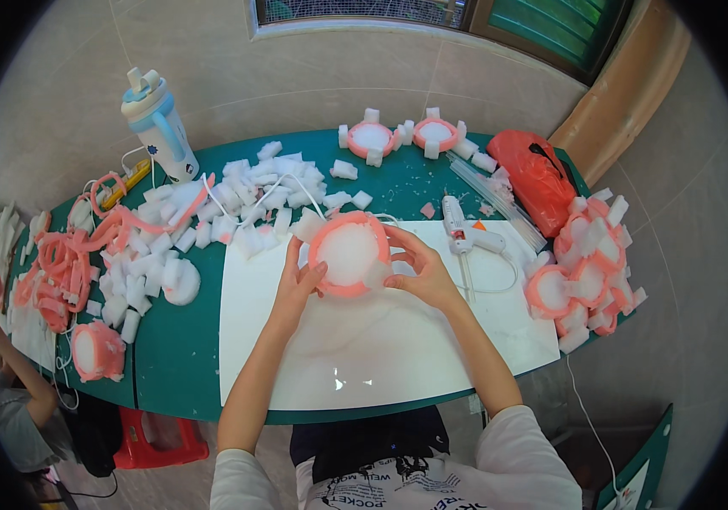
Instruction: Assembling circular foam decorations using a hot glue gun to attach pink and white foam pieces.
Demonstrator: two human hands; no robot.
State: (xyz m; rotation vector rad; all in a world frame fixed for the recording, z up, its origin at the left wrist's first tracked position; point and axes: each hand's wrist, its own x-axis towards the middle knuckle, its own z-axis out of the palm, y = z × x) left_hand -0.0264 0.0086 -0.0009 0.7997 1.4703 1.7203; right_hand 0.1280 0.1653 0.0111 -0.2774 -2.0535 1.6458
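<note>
Both hands hold a round white foam disc with a pink rim [349,253] above a white board [381,340]. My left hand [300,282] grips its left edge. My right hand [419,268] grips its right edge and presses a small white foam block [376,274] against the rim. Another white block [306,224] sticks to the disc's upper left. A white glue gun [464,229] lies on the board just right of my right hand.
Loose white foam blocks [245,204] and pink foam strips [62,263] cover the left of the green table [177,348]. Finished pink-rimmed discs are stacked at right [589,272] and at the back [402,136]. A water bottle [160,127], red bag [538,178] and another person [7,399] at left.
</note>
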